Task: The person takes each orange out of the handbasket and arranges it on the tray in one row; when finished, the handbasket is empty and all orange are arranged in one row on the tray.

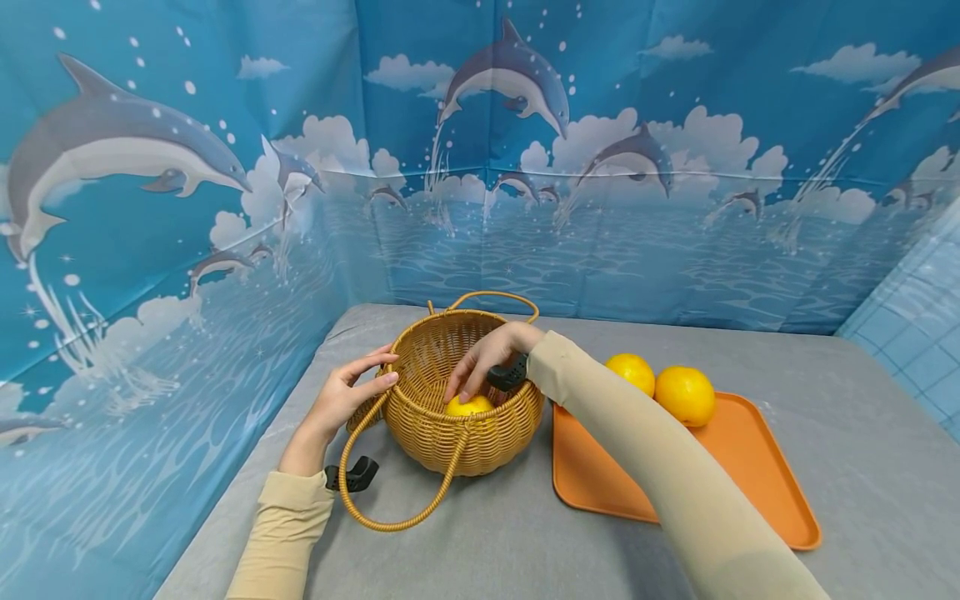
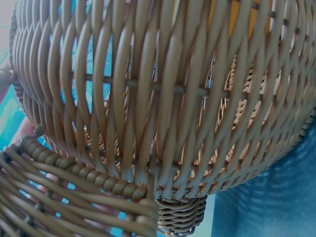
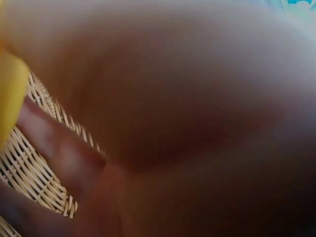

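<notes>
A round wicker basket (image 1: 468, 446) with two looped handles stands on the grey table. My left hand (image 1: 339, 402) rests on its left rim, fingers nearly straight, thumb and fingertips touching the wicker. Close up, the left wrist view shows the woven wall (image 2: 163, 89) and a wicker flap (image 2: 74, 202) partly covering the hand. Inside the basket, my right hand (image 1: 491, 358) reaches down over the right rim and grips an orange (image 1: 468, 407) with its fingertips. At the left edge of the right wrist view, the orange (image 3: 11, 94) lies against the fingers, mostly cut off.
To the right sits an orange tray (image 1: 750, 467), partly behind the right sleeve (image 1: 660, 467). Two more oranges lie at its back edge, a left one (image 1: 632, 372) and a right one (image 1: 685, 396). A dolphin-print curtain (image 1: 480, 208) borders the table's back and left.
</notes>
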A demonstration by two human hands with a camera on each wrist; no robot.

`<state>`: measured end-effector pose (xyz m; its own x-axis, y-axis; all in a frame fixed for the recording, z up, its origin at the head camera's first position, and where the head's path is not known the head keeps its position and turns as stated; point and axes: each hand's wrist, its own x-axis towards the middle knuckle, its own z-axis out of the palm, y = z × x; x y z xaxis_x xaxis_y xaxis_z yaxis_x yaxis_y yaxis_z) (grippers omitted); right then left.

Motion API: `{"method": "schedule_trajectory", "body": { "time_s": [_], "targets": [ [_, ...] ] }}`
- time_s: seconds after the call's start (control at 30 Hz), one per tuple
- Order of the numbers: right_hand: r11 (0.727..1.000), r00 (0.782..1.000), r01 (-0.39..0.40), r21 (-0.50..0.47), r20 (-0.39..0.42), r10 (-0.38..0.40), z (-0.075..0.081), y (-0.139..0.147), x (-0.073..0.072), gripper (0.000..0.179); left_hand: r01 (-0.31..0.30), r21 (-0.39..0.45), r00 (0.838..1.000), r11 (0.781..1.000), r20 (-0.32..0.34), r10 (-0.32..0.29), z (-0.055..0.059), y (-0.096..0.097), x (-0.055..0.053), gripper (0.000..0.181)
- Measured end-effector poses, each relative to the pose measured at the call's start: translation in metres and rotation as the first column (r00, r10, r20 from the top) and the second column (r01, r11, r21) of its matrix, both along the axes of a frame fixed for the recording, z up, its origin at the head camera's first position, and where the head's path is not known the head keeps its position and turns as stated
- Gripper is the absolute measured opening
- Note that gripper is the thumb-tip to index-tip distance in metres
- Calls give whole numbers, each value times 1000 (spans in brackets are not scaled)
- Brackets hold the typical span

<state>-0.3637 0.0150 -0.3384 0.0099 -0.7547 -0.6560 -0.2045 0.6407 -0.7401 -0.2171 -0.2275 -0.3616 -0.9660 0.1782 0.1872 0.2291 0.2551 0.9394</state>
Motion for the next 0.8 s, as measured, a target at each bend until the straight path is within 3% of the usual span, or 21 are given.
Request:
{"method": "schedule_trajectory", "body": {
  "time_s": [0.13, 0.37, 0.8],
  "targets": [
    [999, 999, -23, -42, 24, 24, -2, -1, -1, 47, 1, -4, 1000, 1000, -7, -1, -1, 0, -1, 44],
    [989, 996, -67, -129, -74, 57, -2, -1, -2, 44, -5, 15, 1000, 1000, -4, 5, -20, -9, -15, 42],
    [988, 992, 53, -148, -108, -69, -3, -2, 0, 37, -8, 7, 1000, 1000, -21, 8, -24, -10, -17, 40]
  ]
}}
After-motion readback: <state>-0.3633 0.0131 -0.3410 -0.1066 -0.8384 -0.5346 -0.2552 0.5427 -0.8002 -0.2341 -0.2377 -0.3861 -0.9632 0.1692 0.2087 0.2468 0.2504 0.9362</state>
